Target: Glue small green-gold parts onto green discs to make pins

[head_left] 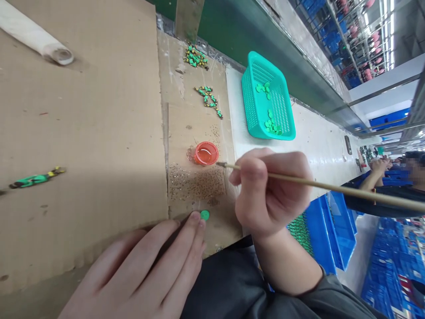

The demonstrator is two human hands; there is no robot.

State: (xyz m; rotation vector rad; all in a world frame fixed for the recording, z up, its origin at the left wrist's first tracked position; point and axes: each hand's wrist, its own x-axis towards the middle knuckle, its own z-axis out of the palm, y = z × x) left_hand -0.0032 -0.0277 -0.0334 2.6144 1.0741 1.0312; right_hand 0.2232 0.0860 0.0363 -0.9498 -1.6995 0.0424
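My left hand [142,270] rests on the cardboard at lower left, fingers extended close together, two fingertips holding the edge of a small green disc [205,215] against the surface. My thumb is hidden. Between thumb and fingers, my right hand [272,190] grips a thin wooden stick [332,188]; its dark tip is just right of a small red cup [206,153] with liquid in it. Speckles cover the cardboard [195,179] between cup and disc.
A turquoise basket [288,119] holds green discs. Green-yellow pieces [195,57] lie piled behind the cup, with a loose line [210,99] nearer. A single piece [33,179] and a white roll [33,33] lie left. Blue bins [320,235] and another person's arm [373,177] are right.
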